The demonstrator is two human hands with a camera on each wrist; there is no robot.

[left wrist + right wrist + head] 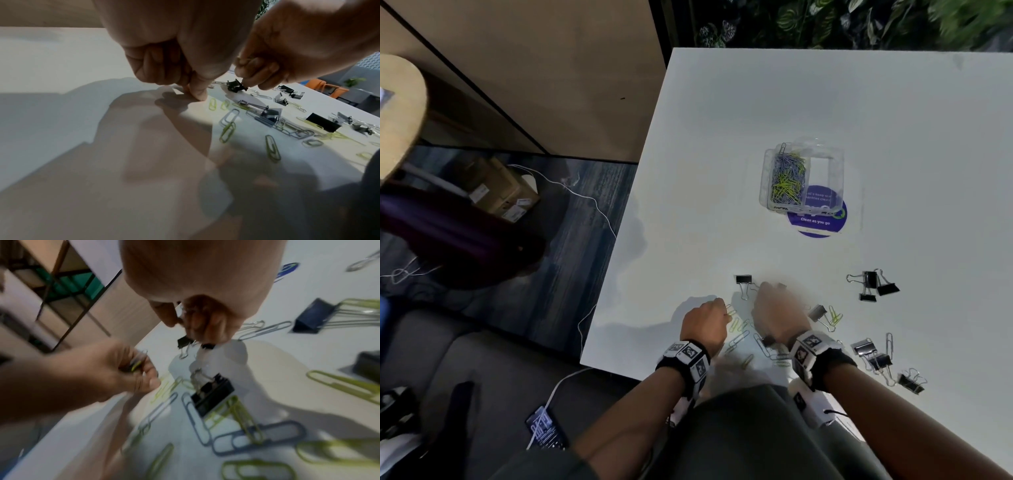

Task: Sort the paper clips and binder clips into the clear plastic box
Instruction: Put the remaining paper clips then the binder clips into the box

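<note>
The clear plastic box (825, 161) stands mid-table, its left compartment holding several grey and yellow-green paper clips (787, 178). At the near edge my left hand (705, 320) is curled round a few paper clips (134, 365), one fingertip (198, 94) touching the table. Beside it my right hand (774, 305) pinches a small black binder clip (236, 86) just above the table, its fingers (205, 327) curled. Loose paper clips (739, 337) lie between and under both hands. Another black binder clip (213, 392) sits below the right palm.
More binder clips lie in a group at the right (873, 284) and along the front right (873, 356). A round purple sticker (816, 224) shows under the box. The table's left edge (619, 240) drops to a floor with a cardboard carton and cables.
</note>
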